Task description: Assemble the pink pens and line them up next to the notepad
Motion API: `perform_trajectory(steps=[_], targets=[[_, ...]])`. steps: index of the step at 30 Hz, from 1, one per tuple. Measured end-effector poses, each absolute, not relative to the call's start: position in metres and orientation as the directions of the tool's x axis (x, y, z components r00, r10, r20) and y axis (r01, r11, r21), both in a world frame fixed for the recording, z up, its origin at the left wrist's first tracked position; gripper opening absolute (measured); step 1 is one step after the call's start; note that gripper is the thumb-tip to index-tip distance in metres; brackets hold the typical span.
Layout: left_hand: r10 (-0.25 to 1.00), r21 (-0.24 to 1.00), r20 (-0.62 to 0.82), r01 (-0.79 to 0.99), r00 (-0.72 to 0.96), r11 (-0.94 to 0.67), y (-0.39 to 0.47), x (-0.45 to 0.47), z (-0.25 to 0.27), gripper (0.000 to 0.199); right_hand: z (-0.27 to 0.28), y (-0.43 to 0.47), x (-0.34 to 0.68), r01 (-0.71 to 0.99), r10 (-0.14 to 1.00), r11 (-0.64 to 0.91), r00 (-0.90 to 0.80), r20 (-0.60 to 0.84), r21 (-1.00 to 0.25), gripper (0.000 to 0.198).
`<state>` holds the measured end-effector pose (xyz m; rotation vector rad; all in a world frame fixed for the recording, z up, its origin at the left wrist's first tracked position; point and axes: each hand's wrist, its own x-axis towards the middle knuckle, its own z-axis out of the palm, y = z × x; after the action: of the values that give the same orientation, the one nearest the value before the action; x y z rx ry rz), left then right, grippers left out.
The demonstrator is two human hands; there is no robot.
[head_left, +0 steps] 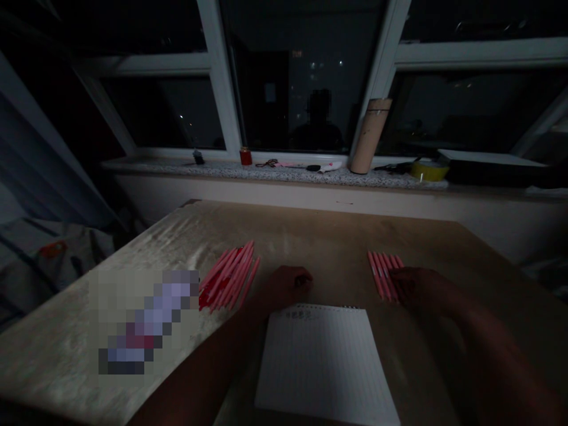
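Right of ctr, R hand [423,290] was over row of pink pens [381,275], grip unclear.
L hand [286,286], mid-frame, was half-curled, contents hidden; pink pen pile [229,275] lay left, notepad [323,361] lower ctr. Pens were prob. light, stiff, slick; mid-barrel looked best hold.

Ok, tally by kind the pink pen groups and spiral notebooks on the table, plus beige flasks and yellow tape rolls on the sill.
Pink pen groups: 2
Spiral notebook: 1
Beige flask: 1
Yellow tape roll: 1
Total: 5
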<state>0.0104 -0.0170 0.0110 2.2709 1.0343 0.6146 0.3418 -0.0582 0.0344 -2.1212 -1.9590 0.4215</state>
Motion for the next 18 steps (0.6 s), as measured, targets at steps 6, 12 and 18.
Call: perform_trajectory(steps=[6, 12, 18], targets=[[0.781, 0.658, 0.163, 0.523, 0.603, -0.542, -0.0171, 0.0095, 0.0116, 0.025, 0.0366, -0.0565, 0.3379, 0.976, 0.987, 0.066, -0.093, -0.127, -0.206, 0.036], [0.791, 0.647, 0.151, 0.545, 0.593, -0.532, -0.0175, 0.0098, 0.0115, 0.025, 0.0315, -0.0555, 0.3419, 0.977, 0.986, 0.127, -0.143, -0.088, -0.169, 0.033], [0.788, 0.648, 0.145, 0.544, 0.599, -0.533, -0.0184, 0.01, 0.013, 0.025, 0.0356, -0.0595, 0.3393, 0.98, 0.991, 0.099, -0.113, -0.075, -0.174, 0.034]])
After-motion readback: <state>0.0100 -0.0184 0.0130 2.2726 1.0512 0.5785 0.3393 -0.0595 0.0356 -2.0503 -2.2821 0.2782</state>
